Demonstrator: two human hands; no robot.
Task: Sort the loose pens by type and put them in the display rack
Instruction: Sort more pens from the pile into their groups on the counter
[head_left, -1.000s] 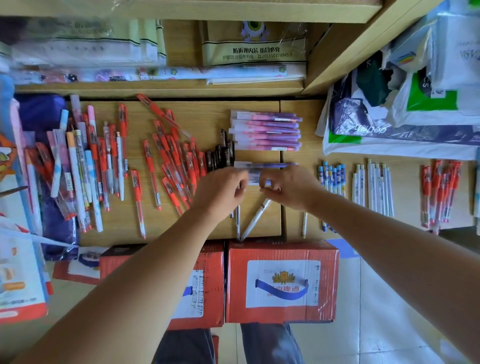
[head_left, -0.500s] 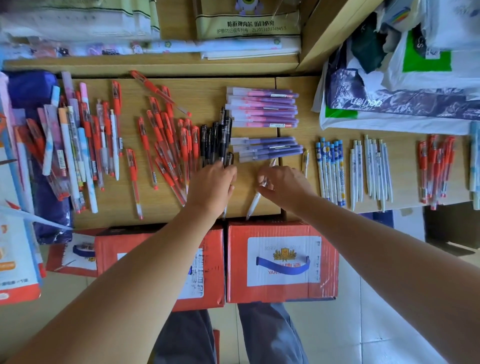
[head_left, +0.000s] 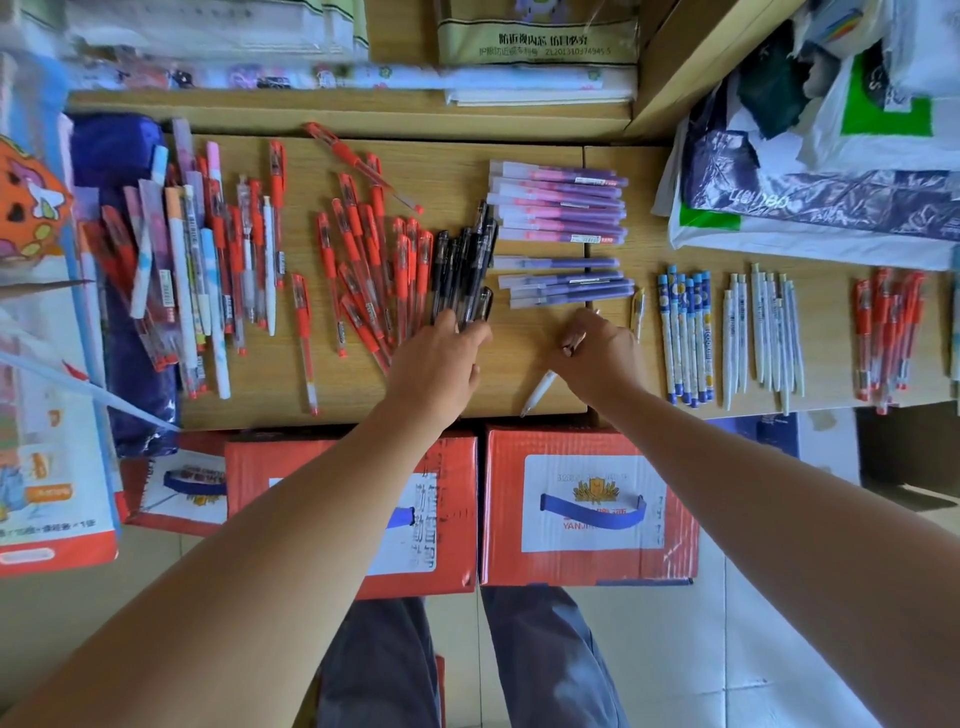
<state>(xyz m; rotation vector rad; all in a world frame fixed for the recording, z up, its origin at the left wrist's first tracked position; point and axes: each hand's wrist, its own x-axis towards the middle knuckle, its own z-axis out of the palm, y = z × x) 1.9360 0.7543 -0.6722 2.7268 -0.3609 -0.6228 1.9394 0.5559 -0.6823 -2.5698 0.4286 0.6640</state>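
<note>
The surface (head_left: 524, 374) was pale, matt wood-grain board. The black pens (head_left: 464, 270) looked like glossy clear plastic, the purple pens (head_left: 563, 208) frosted plastic. The red boxes (head_left: 587, 506) were corrugated cardboard.

- Green packet (head_left: 537, 31) on the shelf: two lines of Chinese print. The lower line ends in the number ZL201310374945.5.
- Right red carton (head_left: 506, 499) below the worktop: white label with a gold crest, a blue ribbon and red letters beginning "YANJI"; the rest is unreadable.
- Left red carton (head_left: 311, 467): vertical Chinese characters on a white label, blurred.
- Dark purple bag (head_left: 810, 202): pale brand word, upside down, apparently "deli".
- Blue-and-white pens (head_left: 685, 332): barrel print too small to read.
</note>
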